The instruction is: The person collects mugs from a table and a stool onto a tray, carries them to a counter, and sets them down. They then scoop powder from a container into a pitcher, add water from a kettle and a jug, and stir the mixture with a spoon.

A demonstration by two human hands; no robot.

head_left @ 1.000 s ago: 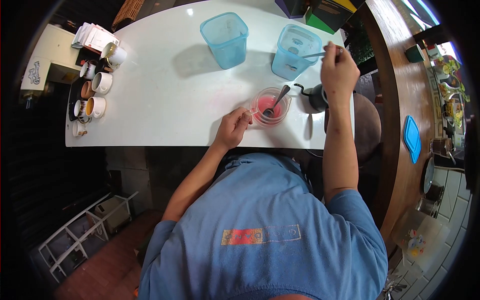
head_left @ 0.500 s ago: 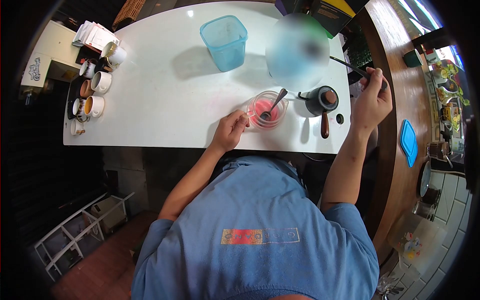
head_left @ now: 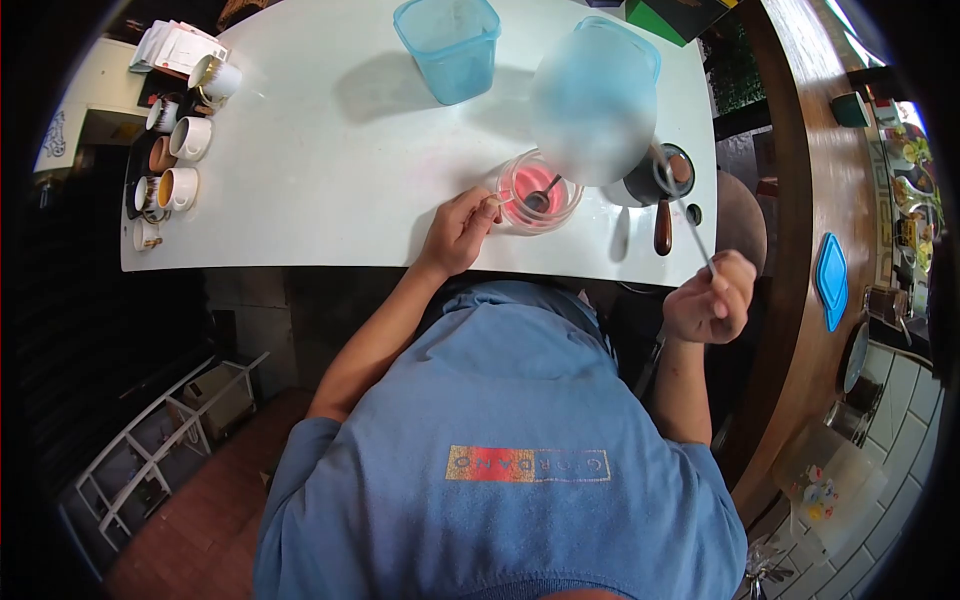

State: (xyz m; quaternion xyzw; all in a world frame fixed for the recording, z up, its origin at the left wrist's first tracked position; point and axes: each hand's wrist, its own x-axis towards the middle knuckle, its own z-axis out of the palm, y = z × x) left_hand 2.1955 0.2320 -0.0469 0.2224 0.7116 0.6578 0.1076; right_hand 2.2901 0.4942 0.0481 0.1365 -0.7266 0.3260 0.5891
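My left hand [head_left: 457,235] pinches the handle of a clear cup [head_left: 530,226] that stands on the white table. The cup has pink liquid in it and a metal spoon [head_left: 538,201] leaning inside. My right hand [head_left: 712,300], closed at the table's front right edge, grips a long thin-handled utensil [head_left: 697,232]. Its far end points away toward a blurred round patch, so I cannot make out its head. Beneath that shaft stands a small dark pot [head_left: 645,182] with a brown handle. A translucent blue container [head_left: 450,60] is farther back, and another blue container [head_left: 630,42] is partly covered by the blur.
Several mugs [head_left: 190,138] line the white table's [head_left: 300,170] left end near some papers [head_left: 175,48]. A dark box [head_left: 670,18] sits at the back right. A blue lid [head_left: 831,281] lies on the wooden counter [head_left: 790,330] to my right.
My right hand has come down and nearer to my body with the utensil, whose shaft now slants over the pot. My left hand keeps hold of the cup. The view has shifted slightly.
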